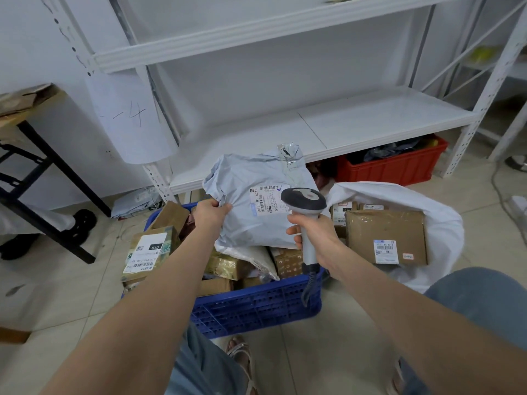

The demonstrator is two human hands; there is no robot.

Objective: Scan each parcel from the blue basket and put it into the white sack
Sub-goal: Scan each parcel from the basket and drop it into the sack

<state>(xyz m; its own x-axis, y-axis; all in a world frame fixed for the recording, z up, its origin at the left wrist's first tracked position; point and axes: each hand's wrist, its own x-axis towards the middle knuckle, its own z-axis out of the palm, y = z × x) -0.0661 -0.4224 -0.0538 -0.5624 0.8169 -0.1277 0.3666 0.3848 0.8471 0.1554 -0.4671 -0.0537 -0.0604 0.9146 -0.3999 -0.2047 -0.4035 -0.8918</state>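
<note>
Head view: the blue basket (256, 306) stands on the tiled floor (71, 295) in front of the person, heaped with parcels. These are brown cardboard boxes, a gold-wrapped packet (228, 266) near the middle and a white padded bag (256, 260) beside it; a labelled carton (148, 252) leans out over the basket's left edge. Just to the right lies the white sack (439, 223), mouth open, its near left edge against the basket's right side; inside it rests a large brown box (385, 235) with a white label at its near right corner, and smaller boxes sit behind it toward the sack's far edge.

The grey mailer parcel (256, 223) is held up over the basket's far half, label toward the camera; the left hand (209, 215) grasps its left edge, fingers curled round the plastic. The right hand (310, 229) is wrapped round the handle of the scanner (303, 199), whose head sits just in front of the label's right end; its coiled cable (309, 286) hangs over the basket's near right corner. Both forearms reach forward and are bare — the left crosses the basket's near left corner.

Floor tiles show between the basket's left edge and the black table frame (57, 195); the white rack (313, 129) rises right behind the basket's far edge; a red crate (393, 163) sits under the right end of its lowest shelf, behind the sack.
</note>
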